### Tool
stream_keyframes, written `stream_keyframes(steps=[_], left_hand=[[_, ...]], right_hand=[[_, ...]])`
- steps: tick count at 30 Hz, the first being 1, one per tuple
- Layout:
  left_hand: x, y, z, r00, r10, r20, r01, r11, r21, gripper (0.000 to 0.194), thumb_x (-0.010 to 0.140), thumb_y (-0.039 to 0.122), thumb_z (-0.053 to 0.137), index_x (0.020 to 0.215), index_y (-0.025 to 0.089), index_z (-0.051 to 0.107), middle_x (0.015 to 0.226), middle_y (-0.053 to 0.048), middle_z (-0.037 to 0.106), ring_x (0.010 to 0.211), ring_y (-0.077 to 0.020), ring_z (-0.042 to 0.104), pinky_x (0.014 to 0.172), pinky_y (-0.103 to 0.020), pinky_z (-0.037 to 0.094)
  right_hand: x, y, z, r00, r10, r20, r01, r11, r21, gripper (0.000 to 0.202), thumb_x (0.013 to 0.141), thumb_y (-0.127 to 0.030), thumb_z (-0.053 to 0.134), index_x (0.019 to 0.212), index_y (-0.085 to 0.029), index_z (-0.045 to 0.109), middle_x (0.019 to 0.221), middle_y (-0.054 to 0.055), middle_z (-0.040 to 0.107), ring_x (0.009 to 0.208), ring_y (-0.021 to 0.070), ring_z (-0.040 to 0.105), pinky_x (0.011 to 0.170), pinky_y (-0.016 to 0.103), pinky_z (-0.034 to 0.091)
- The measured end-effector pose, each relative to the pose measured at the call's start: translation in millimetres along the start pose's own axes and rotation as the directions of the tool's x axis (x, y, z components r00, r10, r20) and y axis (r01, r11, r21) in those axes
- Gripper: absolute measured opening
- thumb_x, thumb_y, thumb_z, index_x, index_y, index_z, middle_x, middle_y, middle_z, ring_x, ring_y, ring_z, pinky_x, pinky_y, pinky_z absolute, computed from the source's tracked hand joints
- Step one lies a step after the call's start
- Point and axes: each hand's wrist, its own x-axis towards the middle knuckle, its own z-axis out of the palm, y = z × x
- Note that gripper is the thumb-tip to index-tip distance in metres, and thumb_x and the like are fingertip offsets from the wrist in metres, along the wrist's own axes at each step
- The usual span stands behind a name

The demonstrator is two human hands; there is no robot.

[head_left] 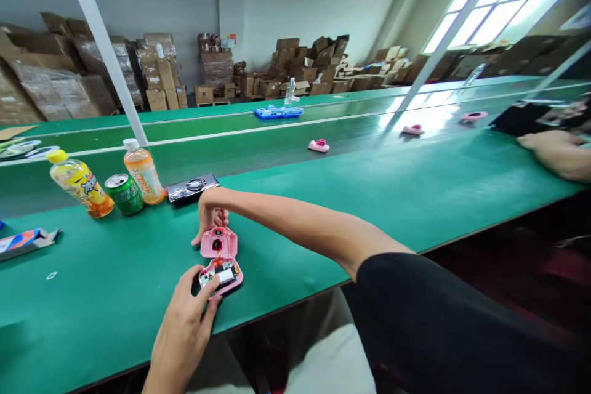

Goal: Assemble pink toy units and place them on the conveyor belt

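A pink toy camera (233,285) lies opened into two shell halves on the green bench, thin wires running between them. White and black parts fill the near half, while a round lens opening shows in the far half. My left hand (184,314) grips the near half at its left side, thumb over the inside and fingers along the lower edge. Reaching across from the right, my right hand (211,217) is bent at the wrist behind the far half. Its fingers are curled against that shell's upper edge, partly hidden.
Behind my hands stand a black device (191,188), an orange drink bottle (144,172), a green can (124,195) and a yellow-capped bottle (80,184). Pink cameras (319,146) and a blue tray (278,112) rest on the conveyor belt. Another person's arm (556,151) is at right.
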Motion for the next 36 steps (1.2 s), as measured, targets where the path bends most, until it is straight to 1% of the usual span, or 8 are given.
stream_keyframes(steps=[5,9,13,16,21,26,32,36], left_hand=[[-2,4,-2.3,1.0,-0.016,-0.019,0.016,1.0,-0.019,0.029,0.101,0.033,0.053,0.127,0.034,0.067,0.134,-0.01,0.059,0.12,-0.0302,0.065,0.097,-0.051,0.06],[-7,4,-9.8,0.976,-0.153,-0.155,0.096,0.941,-0.323,0.041,0.096,0.036,0.064,0.137,0.032,0.057,0.137,-0.009,0.059,0.122,-0.0275,0.065,0.101,-0.044,0.058],[-2,4,-7.4,0.823,-0.49,-0.287,0.165,0.69,-0.704,0.049,0.098,0.047,0.06,0.141,0.026,0.051,0.138,-0.012,0.058,0.121,-0.0261,0.065,0.098,-0.035,0.059],[11,13,-3.2,0.751,-0.613,-0.245,0.125,0.496,-0.859,0.051,0.102,0.055,0.048,0.142,0.024,0.051,0.143,-0.012,0.055,0.129,-0.0268,0.061,0.102,-0.035,0.056],[35,30,-10.1,0.707,-0.698,-0.114,0.154,0.309,-0.939,0.055,0.102,0.058,0.048,0.147,0.026,0.049,0.153,-0.01,0.051,0.137,-0.0255,0.056,0.107,-0.031,0.052],[50,24,-16.2,0.728,-0.669,-0.15,0.109,0.329,-0.938,0.052,0.1,0.058,0.053,0.14,0.024,0.056,0.143,-0.01,0.06,0.135,-0.0238,0.059,0.112,-0.032,0.049],[70,30,-10.2,0.702,-0.678,-0.218,-0.108,0.202,-0.974,0.05,0.1,0.06,0.052,0.127,0.02,0.065,0.13,-0.013,0.069,0.118,-0.0248,0.069,0.1,-0.039,0.056],[78,41,-5.3,0.692,-0.678,-0.249,-0.153,0.199,-0.968,0.045,0.101,0.057,0.051,0.123,0.021,0.067,0.128,-0.01,0.071,0.12,-0.0233,0.068,0.108,-0.039,0.05]], right_hand=[[-13,-8,14,0.983,-0.075,0.166,0.085,0.995,-0.052,0.062,0.074,-0.075,0.073,0.06,-0.014,0.073,0.05,0.001,0.055,0.05,0.017,0.054,0.056,0.031,0.044],[-49,10,-3,0.917,-0.322,0.236,0.335,0.942,-0.018,0.03,0.078,-0.042,0.085,0.069,-0.014,0.078,0.061,-0.002,0.065,0.062,0.0125,0.058,0.066,0.025,0.043],[-92,29,1,0.712,-0.701,-0.029,0.701,0.71,0.059,0.018,0.094,-0.02,0.07,0.109,-0.014,0.079,0.096,0.001,0.076,0.084,0.0101,0.063,0.075,0.02,0.042],[-112,35,12,0.587,-0.775,-0.235,0.804,0.592,0.055,0.024,0.098,-0.019,0.064,0.118,-0.011,0.074,0.105,0.005,0.077,0.086,0.0111,0.063,0.075,0.02,0.042],[-116,27,7,0.555,-0.826,-0.102,0.832,0.549,0.078,0.024,0.101,-0.017,0.058,0.118,-0.01,0.075,0.103,0.004,0.077,0.083,0.0112,0.062,0.072,0.02,0.042],[-103,16,-3,0.564,-0.823,-0.068,0.825,0.559,0.085,0.026,0.102,-0.017,0.057,0.12,-0.009,0.074,0.103,0.003,0.077,0.087,0.012,0.065,0.075,0.019,0.044],[-113,28,40,0.616,-0.387,-0.686,0.542,0.84,0.013,0.037,0.091,-0.048,0.074,0.102,-0.013,0.078,0.1,0.009,0.077,0.098,0.0215,0.065,0.085,0.029,0.043],[-121,35,76,0.695,-0.24,-0.678,0.51,0.829,0.23,0.042,0.09,-0.059,0.07,0.091,-0.019,0.081,0.087,0.004,0.077,0.083,0.0174,0.065,0.074,0.028,0.042]])
